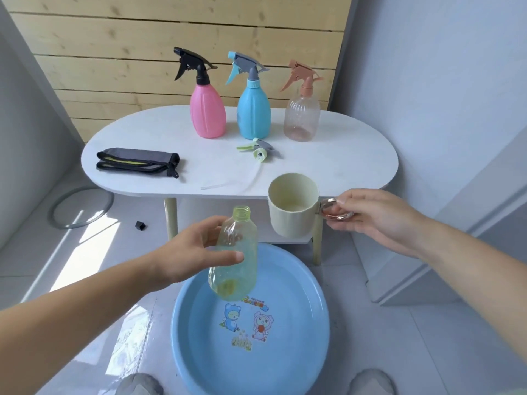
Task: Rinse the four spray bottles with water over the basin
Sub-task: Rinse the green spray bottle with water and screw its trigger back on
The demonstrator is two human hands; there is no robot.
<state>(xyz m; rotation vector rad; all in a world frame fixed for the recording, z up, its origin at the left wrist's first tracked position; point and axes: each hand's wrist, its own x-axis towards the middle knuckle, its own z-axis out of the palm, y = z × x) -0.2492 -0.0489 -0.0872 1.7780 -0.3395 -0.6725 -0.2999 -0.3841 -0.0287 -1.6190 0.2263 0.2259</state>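
My left hand (194,252) grips a clear yellow-green bottle (236,266) without its spray head, held upright over the blue basin (313,352) on the floor. My right hand (368,218) pinches the round metal handle of a cream cup (293,206), held to the right of the bottle's open neck. The removed green-grey spray head (261,151) with its tube lies on the white table (342,155). A pink bottle (207,109), a blue bottle (253,112) and a clear peach bottle (302,115) stand at the table's back, all with spray heads on.
A folded grey cloth (137,162) lies on the table's left part. A grey ring (79,208) and a small black piece (140,225) lie on the floor at left. A white cabinet (456,223) stands at right. My shoes (139,384) show at the bottom edge.
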